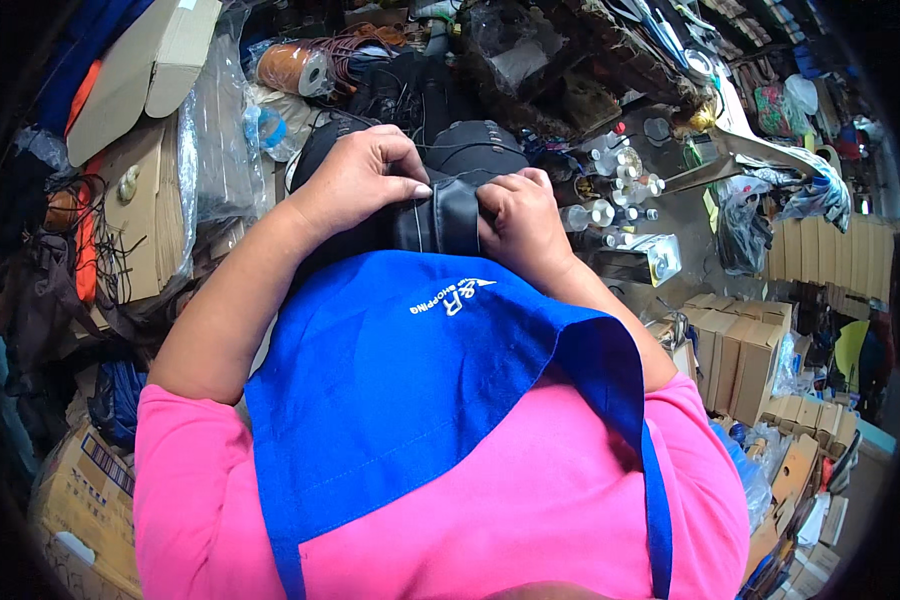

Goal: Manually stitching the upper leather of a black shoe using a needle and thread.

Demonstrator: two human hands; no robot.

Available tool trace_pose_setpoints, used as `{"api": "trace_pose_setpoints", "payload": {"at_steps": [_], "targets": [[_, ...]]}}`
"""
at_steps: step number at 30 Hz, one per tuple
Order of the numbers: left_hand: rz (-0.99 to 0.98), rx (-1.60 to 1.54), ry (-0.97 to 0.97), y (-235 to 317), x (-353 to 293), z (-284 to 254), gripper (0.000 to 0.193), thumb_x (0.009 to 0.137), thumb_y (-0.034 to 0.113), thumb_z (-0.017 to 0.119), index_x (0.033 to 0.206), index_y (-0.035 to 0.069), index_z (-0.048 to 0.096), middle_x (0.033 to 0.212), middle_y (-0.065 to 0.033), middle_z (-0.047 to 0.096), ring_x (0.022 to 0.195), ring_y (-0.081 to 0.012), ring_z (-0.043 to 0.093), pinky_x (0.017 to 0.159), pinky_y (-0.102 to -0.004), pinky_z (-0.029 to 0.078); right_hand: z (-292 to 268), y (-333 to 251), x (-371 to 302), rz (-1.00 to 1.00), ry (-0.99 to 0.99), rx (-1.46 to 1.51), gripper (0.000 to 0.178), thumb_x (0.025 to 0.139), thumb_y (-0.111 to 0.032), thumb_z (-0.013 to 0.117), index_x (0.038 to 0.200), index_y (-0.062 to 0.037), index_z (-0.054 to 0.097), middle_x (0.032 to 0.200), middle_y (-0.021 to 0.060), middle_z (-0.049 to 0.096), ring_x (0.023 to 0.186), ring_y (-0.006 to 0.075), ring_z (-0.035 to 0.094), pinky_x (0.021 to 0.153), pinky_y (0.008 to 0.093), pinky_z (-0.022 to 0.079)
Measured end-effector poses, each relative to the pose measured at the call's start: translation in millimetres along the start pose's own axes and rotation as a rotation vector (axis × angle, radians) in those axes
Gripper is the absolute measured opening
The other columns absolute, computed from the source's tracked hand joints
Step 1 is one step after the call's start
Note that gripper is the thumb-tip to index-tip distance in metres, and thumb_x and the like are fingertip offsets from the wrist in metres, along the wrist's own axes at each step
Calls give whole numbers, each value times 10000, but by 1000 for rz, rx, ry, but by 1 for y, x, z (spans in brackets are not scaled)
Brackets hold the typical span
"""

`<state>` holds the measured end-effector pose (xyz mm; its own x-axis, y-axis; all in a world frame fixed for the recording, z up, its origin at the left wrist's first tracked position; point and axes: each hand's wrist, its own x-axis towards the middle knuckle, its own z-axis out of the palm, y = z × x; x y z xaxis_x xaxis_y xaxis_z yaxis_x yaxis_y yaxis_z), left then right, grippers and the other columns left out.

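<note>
Closely paired, the person's two bare hands meet at a shiny black piece (456, 222) of leather-like material, which lies at the lap, just beyond the upper edge of a blue apron (390, 380). The left hand (363, 178) pinches the piece near its far left corner, thumb and forefinger coming together there. A thin pale line (417, 225) runs down the piece below that thumb; whether it is thread or a seam cannot be told. The right hand (526, 215) grasps the opposite edge with bent fingers, their tips partly hidden. Both forearms slope inward from the sleeves of a pink top (192, 480).

Beyond the left wrist sits a spool of orange cord (288, 70), and nearer the left edge flattened cardboard (145, 85) leans beside a clear plastic sheet (215, 150). Off to the right of the right hand, small bottles (610, 165) cluster together. Farther down that side, brown boxes (745, 360) stand packed in a row.
</note>
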<state>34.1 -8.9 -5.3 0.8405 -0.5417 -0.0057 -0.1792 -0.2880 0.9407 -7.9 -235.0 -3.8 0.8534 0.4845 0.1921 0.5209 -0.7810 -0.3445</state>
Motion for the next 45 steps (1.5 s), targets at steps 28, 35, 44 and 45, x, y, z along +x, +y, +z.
{"api": "trace_pose_setpoints", "payload": {"at_steps": [28,35,44,45], "targets": [[-6,111,167,-4,-38,-16,447,750,104,707,1172,23,584,1094,-106,579,1069,-209,531,948,-299,391,-94,52,-125,370,-261,-157,117,687,-58,679,794,-59,631,761,85,603,761,240,588,783,356,443],[95,159,154,0,-28,3,359,744,162,704,1091,89,647,1061,-109,617,1001,-267,593,875,-340,466,-94,43,-54,493,666,1090,160,870,-82,629,959,51,624,894,83,648,830,153,631,800,266,488],[191,309,152,18,-23,6,156,712,36,713,862,59,673,987,-84,611,942,-237,604,812,-308,485,-147,25,-26,414,277,1424,251,994,-341,404,997,-105,487,691,-6,419,560,85,365,641,280,420],[208,307,122,18,-22,7,136,714,27,707,841,47,660,957,-88,616,923,-244,610,807,-308,485,-165,43,-40,453,349,1266,230,987,-324,433,999,-107,509,689,-18,401,606,81,367,611,270,389]]}}
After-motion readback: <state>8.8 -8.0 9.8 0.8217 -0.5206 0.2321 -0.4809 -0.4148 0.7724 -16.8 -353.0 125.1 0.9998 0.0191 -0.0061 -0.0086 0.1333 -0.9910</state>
